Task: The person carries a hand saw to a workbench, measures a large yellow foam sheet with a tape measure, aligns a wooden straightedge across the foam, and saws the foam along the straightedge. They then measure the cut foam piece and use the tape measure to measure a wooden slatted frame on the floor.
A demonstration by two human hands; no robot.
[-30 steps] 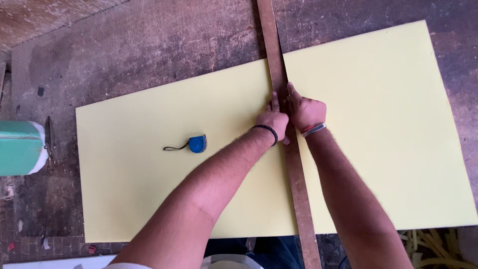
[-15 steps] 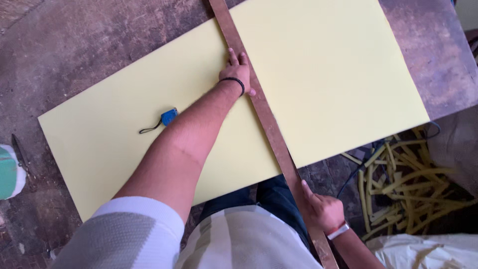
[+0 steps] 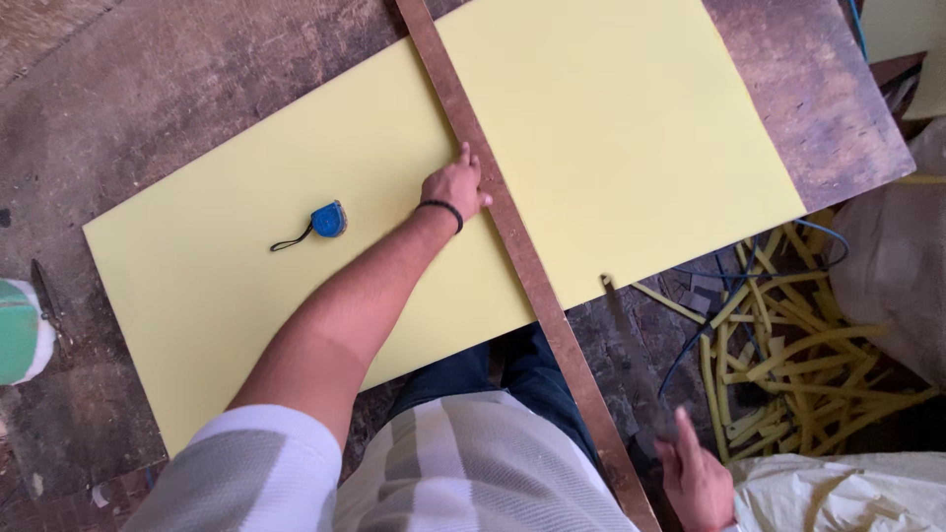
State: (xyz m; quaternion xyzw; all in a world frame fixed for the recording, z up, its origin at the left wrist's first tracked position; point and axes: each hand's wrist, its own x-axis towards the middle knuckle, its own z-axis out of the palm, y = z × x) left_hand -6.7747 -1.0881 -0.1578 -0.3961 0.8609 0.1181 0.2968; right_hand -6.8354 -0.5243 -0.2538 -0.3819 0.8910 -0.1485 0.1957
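Observation:
A large pale yellow foam sheet [image 3: 611, 138] lies on a worn brown table. A long brown wooden straightedge [image 3: 512, 246] runs diagonally across the sheet and past its near edge. My left hand [image 3: 455, 185] presses flat against the straightedge near the middle of the sheet, a black band on its wrist. My right hand [image 3: 695, 478] is low at the bottom right, off the table, gripping the handle of a long thin blade [image 3: 626, 340] that points up toward the sheet's near edge.
A blue tape measure [image 3: 327, 219] with a black loop lies on the sheet's left half. A green and white object [image 3: 20, 330] sits at the left edge. Yellow foam offcuts [image 3: 788, 365] and a blue cable litter the floor at right, beside white sacks [image 3: 847, 493].
My right hand left the straightedge, dropped below the table edge and now holds a long blade. My left hand stayed pressed on the straightedge. The view shifted right and down.

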